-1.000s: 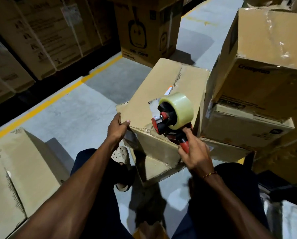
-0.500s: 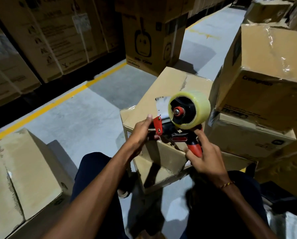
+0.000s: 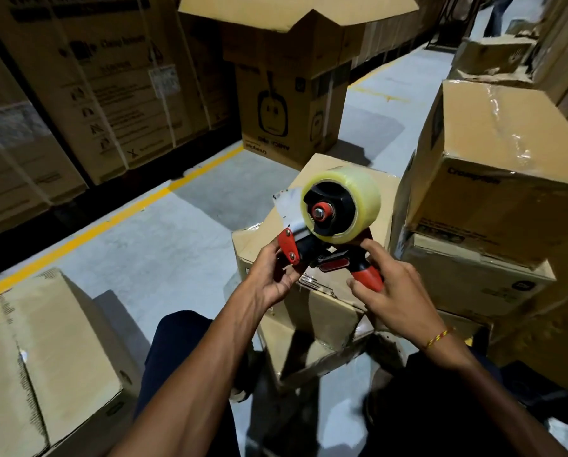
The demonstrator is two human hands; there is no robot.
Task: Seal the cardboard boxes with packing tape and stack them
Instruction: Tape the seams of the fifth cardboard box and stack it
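A red and black tape dispenser [image 3: 322,249] with a clear tape roll [image 3: 358,202] is held up in front of me, above a brown cardboard box [image 3: 312,305] between my knees. My right hand [image 3: 391,291] holds its red handle, fingers partly spread. My left hand [image 3: 272,275] pinches the dispenser's front end by the red blade guard. A loose flap of tape [image 3: 287,202] sticks up at the front. The box top is mostly hidden behind the dispenser and my hands.
A stack of taped boxes [image 3: 493,179] stands close on the right. Another box [image 3: 38,354] sits at my lower left. A printed carton with open flaps [image 3: 285,103] stands ahead on the grey floor, past a yellow line [image 3: 111,222]. Large cartons [image 3: 88,80] line the left wall.
My left hand left the box corner and took hold of the dispenser's front. The dispenser rose off the box top and now sits higher, and my view tilted up.
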